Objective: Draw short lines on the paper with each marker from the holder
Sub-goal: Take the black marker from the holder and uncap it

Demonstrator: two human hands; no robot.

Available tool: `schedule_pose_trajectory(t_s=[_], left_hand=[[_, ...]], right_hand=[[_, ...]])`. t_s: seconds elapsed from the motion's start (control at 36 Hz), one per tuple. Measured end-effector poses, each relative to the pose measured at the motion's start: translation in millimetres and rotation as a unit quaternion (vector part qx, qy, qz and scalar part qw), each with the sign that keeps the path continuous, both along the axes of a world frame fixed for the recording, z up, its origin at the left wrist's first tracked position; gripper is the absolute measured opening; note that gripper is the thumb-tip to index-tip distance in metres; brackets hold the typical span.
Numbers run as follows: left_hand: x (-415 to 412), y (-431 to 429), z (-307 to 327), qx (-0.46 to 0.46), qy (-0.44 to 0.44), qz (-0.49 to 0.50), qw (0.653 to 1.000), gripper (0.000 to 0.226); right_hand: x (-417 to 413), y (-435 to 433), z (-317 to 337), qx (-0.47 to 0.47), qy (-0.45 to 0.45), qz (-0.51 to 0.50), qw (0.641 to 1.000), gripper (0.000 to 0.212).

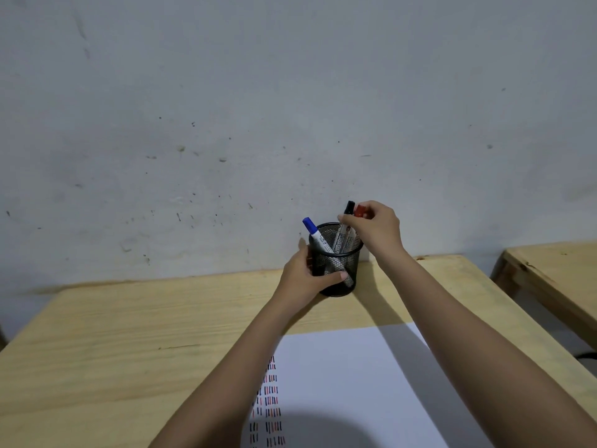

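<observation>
A black mesh holder (pixel 339 250) stands at the far edge of the wooden table (pixel 129 334), by the wall. In it lean a blue-capped marker (pixel 310 225), a black-capped marker (pixel 349 207) and a red-capped marker (pixel 359 210). My left hand (pixel 307 276) wraps around the holder's left side. Above the rim, my right hand (pixel 374 229) has its fingers closed on the red-capped marker's top. A white paper (pixel 355 383) lies near me, with rows of short black and red lines (pixel 271 402) along its left side.
A stained grey wall (pixel 290 108) rises directly behind the table. A second wooden table (pixel 555 273) stands to the right across a narrow gap. My head's shadow falls on the paper's near edge.
</observation>
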State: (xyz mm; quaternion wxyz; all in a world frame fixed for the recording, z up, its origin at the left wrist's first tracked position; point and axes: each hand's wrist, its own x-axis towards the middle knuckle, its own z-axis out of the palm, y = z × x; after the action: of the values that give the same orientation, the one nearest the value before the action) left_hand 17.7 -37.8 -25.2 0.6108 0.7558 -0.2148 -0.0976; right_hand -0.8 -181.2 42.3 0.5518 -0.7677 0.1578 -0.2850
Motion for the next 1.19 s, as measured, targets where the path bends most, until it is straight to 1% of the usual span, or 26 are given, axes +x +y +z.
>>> schedule_pose_trajectory(t_s=[0.06,0.17,0.31,0.33,0.39,0.42,0.47,0.53,0.61,0.64,0.75,0.83,0.92,1.06,1.19], left_hand=[[-1.5,0.0,1.4,-0.003,-0.005,0.001,1.0,0.047],[-5.0,-0.4,3.7,0.0,-0.012,0.026,1.0,0.058],[-14.6,-0.9,8.6,0.011,0.001,0.06,0.998,0.061],[-18.5,-0.7,13.0,0.016,-0.001,0.067,0.998,0.059],[-25.5,0.9,20.3,0.036,-0.007,0.086,0.996,0.044],[-29.5,2.3,24.1,0.033,-0.001,0.093,0.995,0.037],[-35.9,6.6,31.2,0.0,0.039,0.094,0.995,0.03],[-44.8,14.3,43.2,-0.007,0.036,0.1,0.994,0.025],[-53.4,27.4,63.7,-0.028,-0.009,0.111,0.993,0.026],[-60.5,33.1,72.9,-0.036,-0.027,0.112,0.993,0.023],[-87.3,55.6,108.5,-0.125,-0.056,0.074,0.988,0.008],[-109.3,69.7,127.3,-0.153,-0.078,0.055,0.984,0.011],[-126.5,80.0,132.2,-0.128,-0.114,0.043,0.984,0.01],[-146.2,89.2,117.3,-0.052,-0.169,0.055,0.983,0.007],[-161.9,94.3,104.6,-0.02,-0.19,0.068,0.979,0.007]], right_hand=[[-3.6,0.8,5.8,0.009,-0.024,0.005,1.0,0.016],[-12.9,4.0,21.5,0.023,-0.07,0.011,0.997,0.02],[-30.3,12.2,46.9,0.004,-0.129,0.011,0.992,0.017],[-34.8,14.8,52.5,-0.001,-0.146,0.012,0.989,0.017],[-44.6,20.4,63.4,-0.01,-0.181,0.02,0.983,0.017],[-49.9,23.5,68.8,-0.017,-0.193,0.024,0.981,0.017],[-61.5,29.3,78.9,-0.032,-0.21,0.032,0.977,0.017],[-74.1,34.4,86.7,-0.052,-0.223,0.044,0.972,0.017],[-94.1,41.2,92.2,-0.1,-0.225,0.059,0.967,0.017],[-100.9,43.6,92.3,-0.116,-0.222,0.064,0.966,0.017],[-124.5,53.2,84.6,-0.167,-0.202,0.078,0.962,0.018],[-138.9,61.4,71.7,-0.181,-0.186,0.089,0.962,0.019],[-152.3,71.1,57.3,-0.187,-0.167,0.11,0.962,0.018],[-169.9,85.0,37.4,-0.227,-0.146,0.132,0.954,0.019],[-183.6,93.2,24.9,-0.248,-0.136,0.145,0.948,0.018]])
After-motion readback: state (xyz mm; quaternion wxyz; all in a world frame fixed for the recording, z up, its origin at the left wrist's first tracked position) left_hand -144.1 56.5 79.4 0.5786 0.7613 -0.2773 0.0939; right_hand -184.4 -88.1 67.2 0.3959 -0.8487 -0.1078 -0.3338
